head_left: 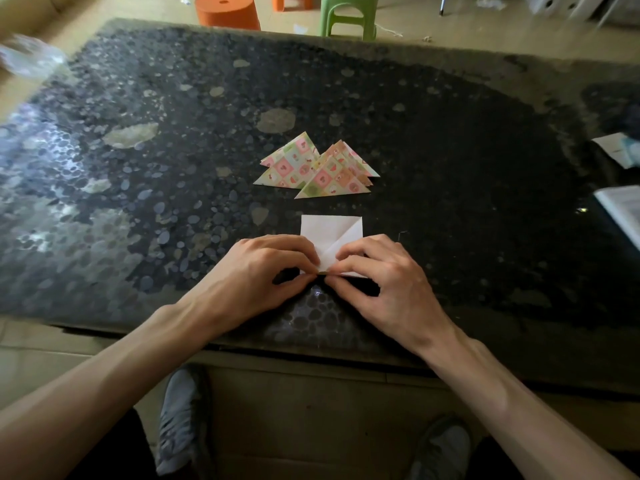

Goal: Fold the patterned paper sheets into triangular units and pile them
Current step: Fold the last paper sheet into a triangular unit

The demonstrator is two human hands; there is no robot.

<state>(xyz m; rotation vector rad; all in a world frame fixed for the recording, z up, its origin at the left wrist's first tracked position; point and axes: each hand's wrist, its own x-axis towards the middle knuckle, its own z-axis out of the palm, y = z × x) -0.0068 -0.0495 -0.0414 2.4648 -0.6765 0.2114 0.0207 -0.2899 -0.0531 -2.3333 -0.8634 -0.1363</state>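
Observation:
A paper sheet lies white side up near the table's front edge, with a diagonal crease and a flap folded in at its right. My left hand and my right hand meet at its near edge, each pinching the paper between thumb and fingertips. Their fingers hide the sheet's lower part. Beyond it, a pile of several folded triangular units in a pink, green and cream pattern lies overlapped on the table.
The dark speckled table stretches wide around the work. White papers and a booklet lie at its right edge. An orange stool and a green stool stand behind. My shoes show below the table.

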